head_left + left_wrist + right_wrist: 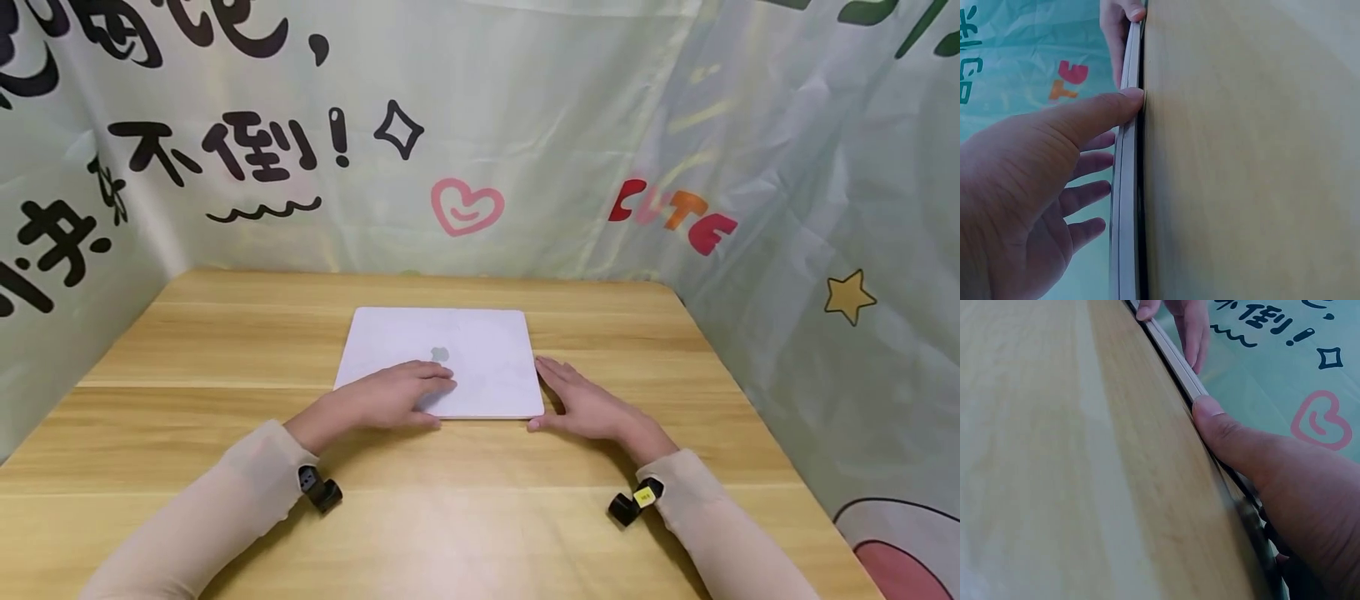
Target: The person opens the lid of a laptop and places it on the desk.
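Observation:
A closed silver laptop (487, 333) with an apple logo on its lid lies flat on the wooden table. Over the lid's front left part, my left hand (397, 396) reaches with fairly straight fingers, its thumb at the front edge. In the left wrist view, that thumb (1100, 112) touches the laptop's thin side (1125, 250), the other fingers spread over the lid. My right hand (588, 408) is beside the right edge, fingers extended along it and thumb near the front corner. The right wrist view shows its thumb (1210, 415) against the front edge; the other fingers are mostly hidden.
The wooden table (480, 517) extends around the laptop. A pale printed cloth (555, 133) with lettering, a heart and a star hangs behind and along both sides. Each sleeved wrist wears a small black camera, one on the left (321, 490) and one on the right (633, 502).

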